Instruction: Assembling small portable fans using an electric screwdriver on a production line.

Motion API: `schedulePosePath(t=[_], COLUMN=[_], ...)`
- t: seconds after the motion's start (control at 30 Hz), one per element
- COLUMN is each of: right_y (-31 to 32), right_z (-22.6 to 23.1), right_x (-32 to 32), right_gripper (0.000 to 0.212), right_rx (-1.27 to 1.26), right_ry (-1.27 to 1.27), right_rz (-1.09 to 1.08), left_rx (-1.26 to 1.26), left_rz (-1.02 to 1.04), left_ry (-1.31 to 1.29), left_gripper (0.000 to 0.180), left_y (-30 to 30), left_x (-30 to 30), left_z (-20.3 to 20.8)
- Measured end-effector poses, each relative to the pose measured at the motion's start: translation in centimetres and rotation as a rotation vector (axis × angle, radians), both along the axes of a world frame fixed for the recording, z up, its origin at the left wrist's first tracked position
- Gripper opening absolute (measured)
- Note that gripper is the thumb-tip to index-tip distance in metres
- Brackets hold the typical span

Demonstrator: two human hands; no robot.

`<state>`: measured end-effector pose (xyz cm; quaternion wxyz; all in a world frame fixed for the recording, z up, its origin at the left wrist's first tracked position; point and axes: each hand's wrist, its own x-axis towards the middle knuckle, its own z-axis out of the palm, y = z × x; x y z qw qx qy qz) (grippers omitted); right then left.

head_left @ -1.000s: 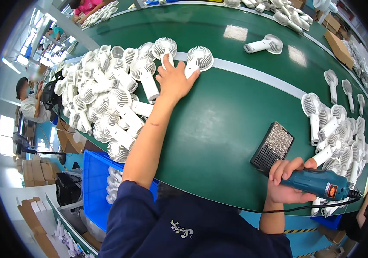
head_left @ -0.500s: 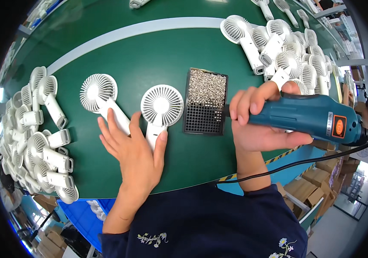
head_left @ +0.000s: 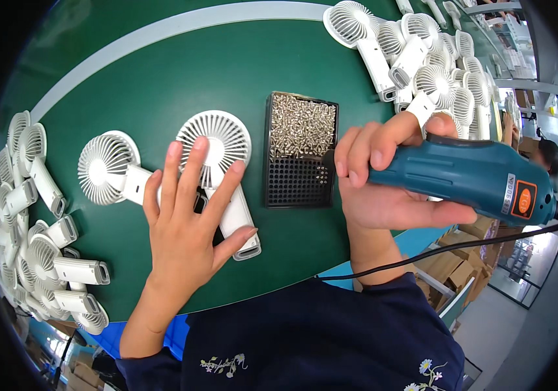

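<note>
My right hand [head_left: 380, 195] is wrapped round a teal electric screwdriver [head_left: 452, 171], its dark front end at the edge of a black screw tray [head_left: 295, 189]. Small silver screws [head_left: 302, 127] are heaped in the tray's far part, and a few stand in the holes of the near grid. Spread flat, my left hand [head_left: 184, 238] has its fingertips over the grille of a white handheld fan [head_left: 230, 138], the thumb by its handle. To the left lies a second white handheld fan [head_left: 104, 168], its handle partly under my fingers.
Piles of white handheld fans stand at left [head_left: 47, 260] and far right [head_left: 435, 85] on the green table [head_left: 181, 78]. A black cable [head_left: 416, 259] trails from the screwdriver past my right forearm. Cardboard boxes [head_left: 448, 264] sit beyond the table's right edge.
My left hand has shifted from the two fan handles up onto the right fan's grille. The left fan's handle now lies more sideways. My right hand still holds the screwdriver by the tray.
</note>
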<state>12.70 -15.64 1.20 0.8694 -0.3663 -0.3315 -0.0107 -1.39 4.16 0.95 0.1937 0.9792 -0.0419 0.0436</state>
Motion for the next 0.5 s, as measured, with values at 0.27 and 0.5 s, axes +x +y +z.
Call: schedulePosePath(t=[0.27, 0.5], right_y=[-0.4, 0.7], right_z=[1.7, 4.6], right_x=[-1.0, -3.6], right_gripper=[0.087, 0.067], right_rx=[-0.092, -0.075], right_ry=[-0.034, 0.106], right_rz=[0.001, 0.029], left_rx=[-0.182, -0.408], left_rz=[0.006, -0.078], left_ry=[-0.217, -0.268], left_gripper=[0.052, 0.041], left_y=[-1.3, -1.5], left_x=[0.0, 2.5], left_z=[-0.1, 0.2])
